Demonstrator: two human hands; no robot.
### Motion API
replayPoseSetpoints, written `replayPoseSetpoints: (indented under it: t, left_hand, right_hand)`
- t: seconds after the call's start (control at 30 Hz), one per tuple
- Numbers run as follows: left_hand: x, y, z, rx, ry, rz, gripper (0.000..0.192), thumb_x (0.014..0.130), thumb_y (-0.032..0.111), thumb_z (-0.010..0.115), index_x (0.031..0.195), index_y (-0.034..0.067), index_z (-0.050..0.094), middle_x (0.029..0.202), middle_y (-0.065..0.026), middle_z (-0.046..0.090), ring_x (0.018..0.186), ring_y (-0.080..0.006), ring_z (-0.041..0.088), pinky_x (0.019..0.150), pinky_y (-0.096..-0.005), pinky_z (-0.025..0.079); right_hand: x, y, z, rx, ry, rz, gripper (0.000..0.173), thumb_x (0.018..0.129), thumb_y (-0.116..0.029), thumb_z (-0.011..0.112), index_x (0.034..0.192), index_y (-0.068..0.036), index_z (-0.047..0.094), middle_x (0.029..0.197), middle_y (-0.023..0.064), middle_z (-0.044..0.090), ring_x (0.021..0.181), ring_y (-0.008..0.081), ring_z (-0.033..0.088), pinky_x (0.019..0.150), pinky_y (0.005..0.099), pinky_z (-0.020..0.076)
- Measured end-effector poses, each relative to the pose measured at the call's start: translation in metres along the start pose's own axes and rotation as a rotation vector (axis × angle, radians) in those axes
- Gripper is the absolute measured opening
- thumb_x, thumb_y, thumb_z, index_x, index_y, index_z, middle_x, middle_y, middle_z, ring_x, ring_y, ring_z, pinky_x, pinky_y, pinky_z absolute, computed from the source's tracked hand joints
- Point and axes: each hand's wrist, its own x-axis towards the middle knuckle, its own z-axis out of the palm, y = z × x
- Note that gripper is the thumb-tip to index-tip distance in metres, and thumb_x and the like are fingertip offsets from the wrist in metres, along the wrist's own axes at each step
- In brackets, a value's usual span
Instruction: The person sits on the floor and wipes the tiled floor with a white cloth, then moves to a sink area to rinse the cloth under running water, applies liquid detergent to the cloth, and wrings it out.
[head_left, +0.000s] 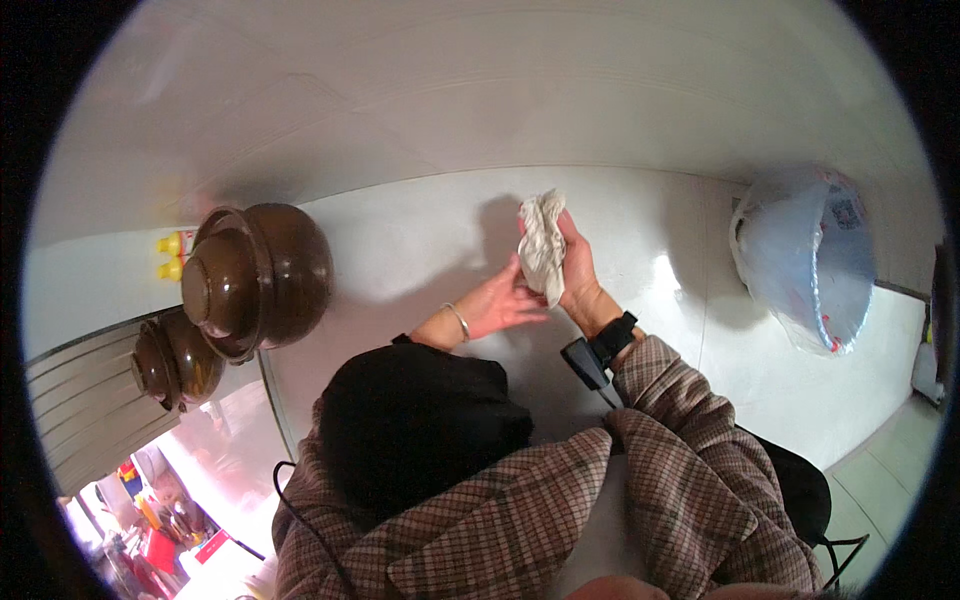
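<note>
A crumpled off-white cloth is in my right hand, held above the white tabletop. The cloth lies lengthwise along the palm, and my right fingers are mostly hidden behind it. Just left of the cloth's lower end is my left hand, with a bangle on its wrist. Its fingers are spread and slightly blurred. Whether the left fingertips touch the cloth, I cannot tell.
Brown glass pots with lids, one large and one smaller, stand at left beside yellow-capped bottles. A slatted surface lies below them. At right is a plastic-wrapped bluish container. A wall borders the table's far edge.
</note>
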Motion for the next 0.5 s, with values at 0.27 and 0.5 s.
replayPoseSetpoints:
  t: [0.27, 0.5]
  left_hand:
    - [0.001, -0.008, -0.023, 0.075, 0.025, 0.049, 0.030, 0.098, 0.031, 0.043, 0.117, 0.009, 0.052, 0.114, -0.0043, 0.057, 0.106, -0.0180, 0.056, 0.092, -0.0368, 0.046]
    - [-0.020, -0.009, -0.045, -0.308, 0.075, 0.231, 0.037, 0.099, 0.040, 0.036, 0.120, 0.014, 0.051, 0.119, -0.0033, 0.057, 0.113, -0.0192, 0.053, 0.096, -0.0360, 0.042]
  right_hand:
    - [-0.021, 0.017, 0.005, -0.874, -0.069, -0.068, 0.042, 0.095, -0.018, 0.046, 0.135, -0.015, 0.036, 0.119, 0.0083, 0.053, 0.096, 0.0164, 0.055, 0.079, 0.0306, 0.0498]
    - [-0.018, 0.051, 0.001, -1.935, -0.688, -0.581, 0.039, 0.090, -0.008, 0.049, 0.129, -0.007, 0.047, 0.135, 0.0178, 0.046, 0.134, 0.0340, 0.033, 0.109, 0.0452, 0.0292]
